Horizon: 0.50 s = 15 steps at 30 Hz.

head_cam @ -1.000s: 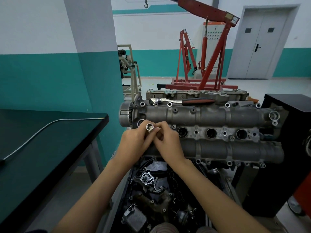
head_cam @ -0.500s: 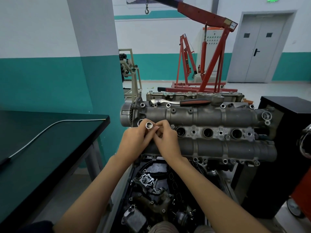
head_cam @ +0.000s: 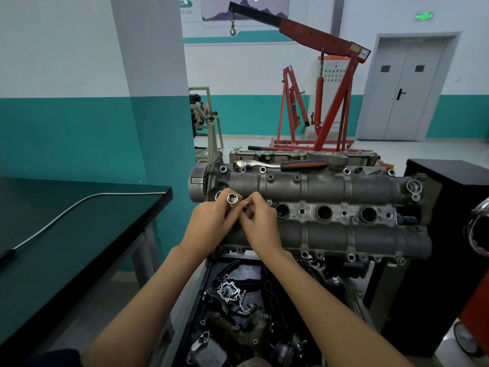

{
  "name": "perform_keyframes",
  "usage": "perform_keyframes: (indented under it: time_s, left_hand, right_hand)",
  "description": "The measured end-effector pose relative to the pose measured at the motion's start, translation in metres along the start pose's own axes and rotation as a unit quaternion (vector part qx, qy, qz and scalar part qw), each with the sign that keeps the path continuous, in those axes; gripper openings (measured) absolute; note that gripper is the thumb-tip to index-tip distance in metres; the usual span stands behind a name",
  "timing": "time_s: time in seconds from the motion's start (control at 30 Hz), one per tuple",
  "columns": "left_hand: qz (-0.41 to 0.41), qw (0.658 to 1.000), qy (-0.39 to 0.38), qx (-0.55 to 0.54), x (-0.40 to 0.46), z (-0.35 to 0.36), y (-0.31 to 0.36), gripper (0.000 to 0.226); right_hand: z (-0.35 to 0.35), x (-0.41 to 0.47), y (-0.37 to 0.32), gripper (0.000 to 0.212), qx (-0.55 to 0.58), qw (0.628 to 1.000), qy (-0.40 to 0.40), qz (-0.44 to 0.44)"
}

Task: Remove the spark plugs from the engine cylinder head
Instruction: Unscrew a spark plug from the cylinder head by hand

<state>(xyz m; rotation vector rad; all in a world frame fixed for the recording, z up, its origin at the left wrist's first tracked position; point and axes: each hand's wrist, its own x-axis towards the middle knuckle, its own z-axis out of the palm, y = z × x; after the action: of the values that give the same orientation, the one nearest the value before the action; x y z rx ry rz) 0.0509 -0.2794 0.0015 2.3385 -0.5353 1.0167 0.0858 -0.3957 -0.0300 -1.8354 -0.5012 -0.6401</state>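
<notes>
head view | worn on head | faces forward and down | close over cylinder head [head_cam: 312,207] | wide angle

- The cylinder head [head_cam: 317,186] is dull grey cast metal, its plug wells dark.
- The socket [head_cam: 232,199] in the left hand [head_cam: 211,223] shines bright silver.
- On the far side of the head, the ratchet [head_cam: 277,165] is chrome with a black and red grip.
- The table [head_cam: 66,234] on the left is black, with a thin silver rod [head_cam: 79,205] across it.
- The wall [head_cam: 66,128] is white above, teal below.
- The far engine crane [head_cam: 325,102] is red with a black boom tip.
- The double door [head_cam: 404,96] is pale grey.
- The cabinet [head_cam: 449,207] on the right is black.
</notes>
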Motion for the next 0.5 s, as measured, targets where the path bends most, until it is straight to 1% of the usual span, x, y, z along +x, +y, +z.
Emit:
perform_keyframes:
  time_s: [0.33, 0.5]
  left_hand:
    - [0.001, 1.0, 0.008, 0.003, -0.0003, 0.0021, -0.0013, 0.021]
    - [-0.005, 1.0, 0.0, -0.006, -0.0001, 0.0012, -0.0005, 0.021]
  right_hand:
    - [0.0013, 0.0, 0.0025, 0.033, -0.012, 1.0, 0.006, 0.001]
    - [0.0006, -0.0001, 0.0025, 0.034, -0.006, 1.0, 0.009, 0.001]
